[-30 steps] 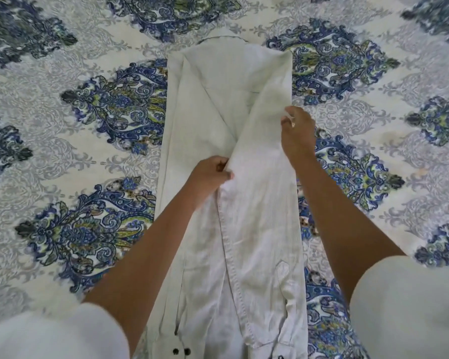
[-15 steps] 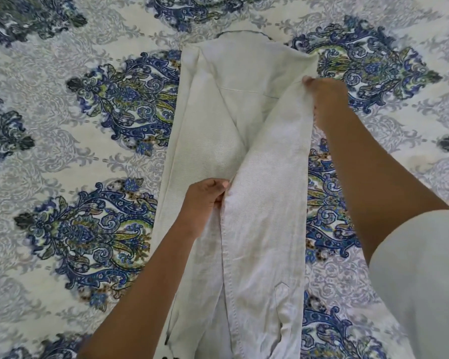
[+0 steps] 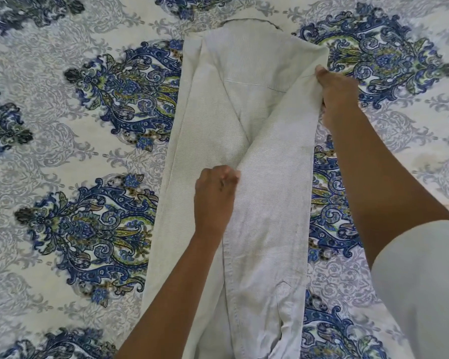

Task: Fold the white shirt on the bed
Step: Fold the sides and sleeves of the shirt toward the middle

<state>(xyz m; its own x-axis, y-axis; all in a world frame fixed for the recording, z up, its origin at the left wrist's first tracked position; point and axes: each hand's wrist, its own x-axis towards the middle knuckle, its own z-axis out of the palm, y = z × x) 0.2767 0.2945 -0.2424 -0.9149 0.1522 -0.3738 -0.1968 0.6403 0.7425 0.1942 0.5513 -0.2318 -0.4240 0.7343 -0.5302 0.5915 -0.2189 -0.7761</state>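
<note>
While the shirt (image 3: 244, 120) lies lengthwise on the bed (image 3: 88, 156), sides turned in, our left hand (image 3: 214, 200) pinches its overlapping edge at mid-length and our right hand (image 3: 338, 97) grips the outer edge beyond, near the shoulder, with both sets of fingers curled on cloth. We judge the side fold is being squared. Next it calls for laying the cloth between our fingers flat, then folding hem to collar.

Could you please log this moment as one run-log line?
phase: sides folded | left hand grips white woven shirt mid-panel edge | right hand pinches shoulder fold | surface: blue paisley bedspread
</note>
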